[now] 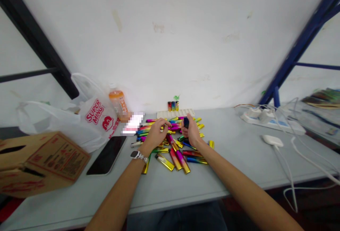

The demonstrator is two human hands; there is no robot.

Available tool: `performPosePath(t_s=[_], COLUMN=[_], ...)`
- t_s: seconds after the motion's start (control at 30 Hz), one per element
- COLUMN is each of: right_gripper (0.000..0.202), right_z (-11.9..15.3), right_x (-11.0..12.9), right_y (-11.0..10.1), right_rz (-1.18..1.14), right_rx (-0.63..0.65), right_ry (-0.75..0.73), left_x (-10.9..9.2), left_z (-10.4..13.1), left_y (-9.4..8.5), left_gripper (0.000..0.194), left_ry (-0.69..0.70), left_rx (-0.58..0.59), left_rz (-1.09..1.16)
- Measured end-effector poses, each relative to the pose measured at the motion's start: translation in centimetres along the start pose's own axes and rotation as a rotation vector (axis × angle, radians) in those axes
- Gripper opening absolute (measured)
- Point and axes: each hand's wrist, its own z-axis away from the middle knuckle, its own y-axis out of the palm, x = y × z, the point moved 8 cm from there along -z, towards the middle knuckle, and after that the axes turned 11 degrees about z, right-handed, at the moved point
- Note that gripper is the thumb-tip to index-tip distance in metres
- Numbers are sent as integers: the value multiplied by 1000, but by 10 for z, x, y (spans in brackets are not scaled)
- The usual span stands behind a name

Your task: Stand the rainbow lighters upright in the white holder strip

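We're clasping a dark object (pixel 186 122), roughly upright, in our right hand (pixel 192 132); leftward, our half-curled left hand (pixel 158 132) is facing it, hold unclear.

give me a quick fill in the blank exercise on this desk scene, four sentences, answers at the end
The person's ____ hand holds a dark object over the shiny pieces. The watch is worn on the ____ arm. A row of ____ small coloured items stands upright near the wall. The red print on the white plastic bag reads "SUPER ____".

Missing words: right; left; three; MING.
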Motion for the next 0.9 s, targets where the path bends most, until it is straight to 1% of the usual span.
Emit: performPosePath(t_s=[0.1, 0.17, 0.27, 0.37, 0.43, 0.5, 0.57, 0.67, 0.8, 0.9], right_gripper=[55, 50, 41, 32, 29, 28, 26, 21, 10, 7], right_z=[2, 1, -4, -15, -27, -43, -61, -86, -114, -125], right_x=[3, 8, 18, 29, 36, 43, 49, 57, 55, 52], right_y=[-1, -5, -16, -32, -43, -50, -55, -62, -63, -59], right_rz=[-112, -72, 99, 347, 516, 653, 750, 844, 939, 983], right_rx=[-25, -45, -78, -145, -198, -195, -179, -209, -183, -142], right_ry=[10, -37, -188, -331, -387, -419, -458, -530, -554, -573], left_x=[-3, -6, -8, -9, -9, -10, -11, -7, -2, -1], left_z=[0, 1, 1, -3, -9, -16, -24, -33, -39, -39], left_y=[1, 1, 2, 6, 11, 17, 25, 35, 42, 44], left_gripper=[18, 18, 18, 18, 17, 13, 11, 14, 14, 12], left_ry=[4, 11, 25, 26, 28, 35, 43, 36, 34, 34], left_rx=[17, 27, 42, 78, 116, 163, 216, 283, 327, 355], left_rz=[-21, -31, -30, -56, -104, -161, -215, -276, -332, -371])
